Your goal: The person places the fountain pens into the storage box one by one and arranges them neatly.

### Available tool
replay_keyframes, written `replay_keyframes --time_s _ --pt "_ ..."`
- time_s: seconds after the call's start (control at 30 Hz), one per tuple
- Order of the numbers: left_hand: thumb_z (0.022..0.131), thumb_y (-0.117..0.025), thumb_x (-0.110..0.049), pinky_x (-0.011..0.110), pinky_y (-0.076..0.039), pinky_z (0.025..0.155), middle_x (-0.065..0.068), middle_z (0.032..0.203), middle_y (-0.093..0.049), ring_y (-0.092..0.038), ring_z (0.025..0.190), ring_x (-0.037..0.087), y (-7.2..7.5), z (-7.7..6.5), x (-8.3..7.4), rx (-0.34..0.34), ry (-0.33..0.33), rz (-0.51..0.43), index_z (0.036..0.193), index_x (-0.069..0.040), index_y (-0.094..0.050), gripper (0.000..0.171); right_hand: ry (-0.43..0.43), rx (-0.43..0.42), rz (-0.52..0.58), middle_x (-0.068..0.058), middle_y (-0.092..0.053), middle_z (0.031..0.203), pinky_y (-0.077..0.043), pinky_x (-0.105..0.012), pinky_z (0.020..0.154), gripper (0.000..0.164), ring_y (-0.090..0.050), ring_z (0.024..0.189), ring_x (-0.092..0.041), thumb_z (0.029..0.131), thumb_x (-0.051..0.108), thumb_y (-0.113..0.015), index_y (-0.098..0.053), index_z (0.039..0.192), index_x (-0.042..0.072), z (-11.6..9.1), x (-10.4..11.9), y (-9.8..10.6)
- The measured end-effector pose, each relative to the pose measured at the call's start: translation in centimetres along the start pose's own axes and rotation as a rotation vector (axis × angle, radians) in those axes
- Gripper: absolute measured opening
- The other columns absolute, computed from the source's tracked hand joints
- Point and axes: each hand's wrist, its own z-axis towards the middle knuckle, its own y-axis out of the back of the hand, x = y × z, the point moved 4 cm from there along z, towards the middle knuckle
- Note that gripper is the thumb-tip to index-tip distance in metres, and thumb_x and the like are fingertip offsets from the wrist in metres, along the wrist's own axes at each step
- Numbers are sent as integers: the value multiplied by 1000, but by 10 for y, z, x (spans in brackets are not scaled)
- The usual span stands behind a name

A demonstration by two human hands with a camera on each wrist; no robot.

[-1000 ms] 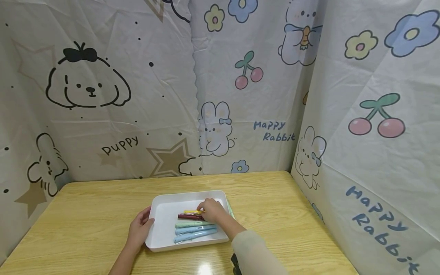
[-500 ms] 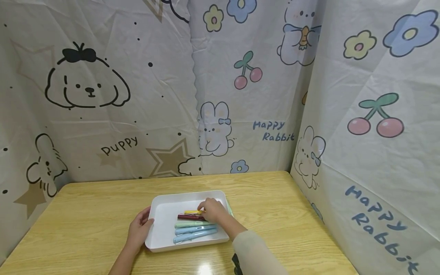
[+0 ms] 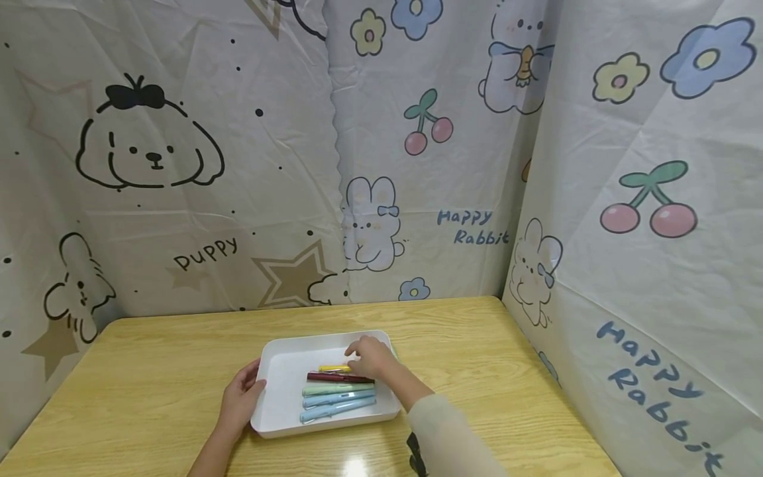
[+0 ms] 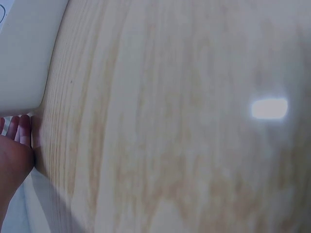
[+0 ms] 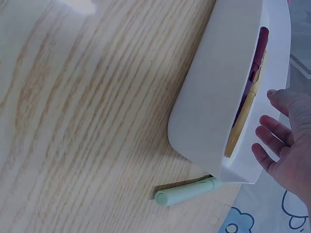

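A white tray (image 3: 280, 404) stands on the table with several pens lying side by side in it. A yellow pen (image 3: 332, 368) is farthest back, then a dark red pen (image 3: 336, 377), a light green pen (image 3: 334, 390) and two light blue pens (image 3: 336, 408). My left hand (image 3: 241, 396) holds the tray's left wall, thumb at the rim and fingers outside. Above the tray's right part is my right hand (image 3: 374, 359), beside the yellow pen's right end. In the right wrist view its fingers (image 5: 272, 141) are spread loosely, apart from the yellow pen.
Outside the tray, past its right end, another light green pen (image 5: 182, 193) lies on the wood-grain table (image 3: 167, 371). Printed curtains (image 3: 286, 218) hang behind the table and along its right side. A strip of light reflects off the tabletop at the front.
My right hand has let go of the yellow pen and lifted slightly up and away, its fingers loosening. The yellow pen stays beside the dark red one. My left hand keeps its hold.
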Motion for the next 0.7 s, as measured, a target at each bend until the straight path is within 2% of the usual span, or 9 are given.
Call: replay_keyframes --time_s 0.27,0.43,0.7 --pt "96 -41 -9 50 -36 106 24 146 -34 -38 131 36 0 1 0 3 4 -8 144 -3 -30 49 67 -32 62 -3 -66 96 -50 -27 74 22 -59 88 -14 86 23 -65 -70 105 13 -1 1 15" --pt "96 -41 -9 51 -36 106 24 146 -33 -38 131 37 0 1 0 1 2 -3 144 -2 -30 50 31 -18 125 -4 -64 98 -49 -27 74 25 -58 89 -15 87 23 -64 -69 109 12 0 0 19" --pt "96 -42 -9 51 -35 106 24 146 -33 -38 131 37 -1 0 0 0 6 -4 144 -3 -30 50 37 -53 151 -7 -64 99 -49 -30 74 27 -58 91 -18 87 23 -65 -69 110 10 -1 -3 30"
